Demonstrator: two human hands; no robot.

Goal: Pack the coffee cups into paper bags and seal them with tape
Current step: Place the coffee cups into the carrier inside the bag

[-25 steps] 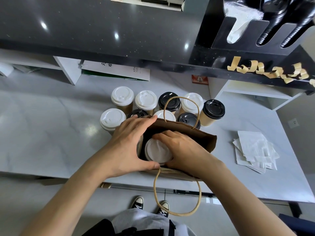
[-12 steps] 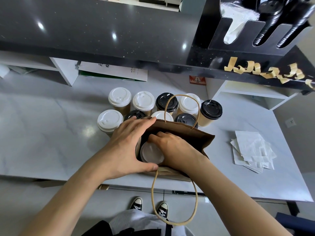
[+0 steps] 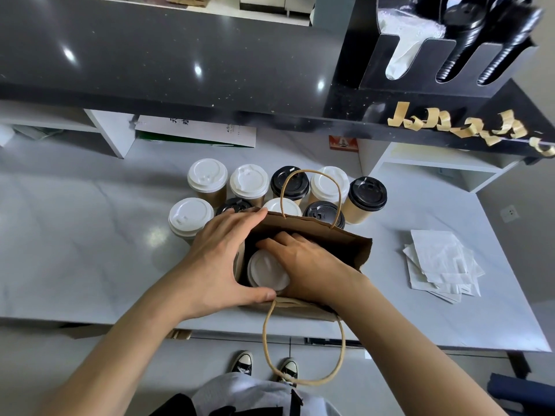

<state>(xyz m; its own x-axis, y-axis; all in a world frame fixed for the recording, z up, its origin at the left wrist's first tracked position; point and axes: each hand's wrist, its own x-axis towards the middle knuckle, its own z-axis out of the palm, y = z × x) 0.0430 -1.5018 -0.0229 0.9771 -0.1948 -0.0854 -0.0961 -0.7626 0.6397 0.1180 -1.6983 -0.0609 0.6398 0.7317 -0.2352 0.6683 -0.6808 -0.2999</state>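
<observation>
A brown paper bag [image 3: 354, 250] with twine handles stands open at the counter's near edge. My left hand [image 3: 219, 259] grips the bag's left rim, thumb on the near side, fingers over the far side. My right hand [image 3: 303, 265] reaches inside the bag and holds a white-lidded coffee cup [image 3: 265, 271] low in its left end. Behind the bag stand several kraft cups with white lids [image 3: 207, 177] and black lids [image 3: 368, 195].
Tan tape strips [image 3: 456, 127] hang from the edge of the dark shelf above. White paper sheets [image 3: 441, 262] lie on the white counter [image 3: 75, 235] to the right. A black holder with lids sits at the upper right. My shoes show below the counter edge.
The cup has gone a little deeper into the bag with my right hand on it. My left hand keeps its hold on the rim.
</observation>
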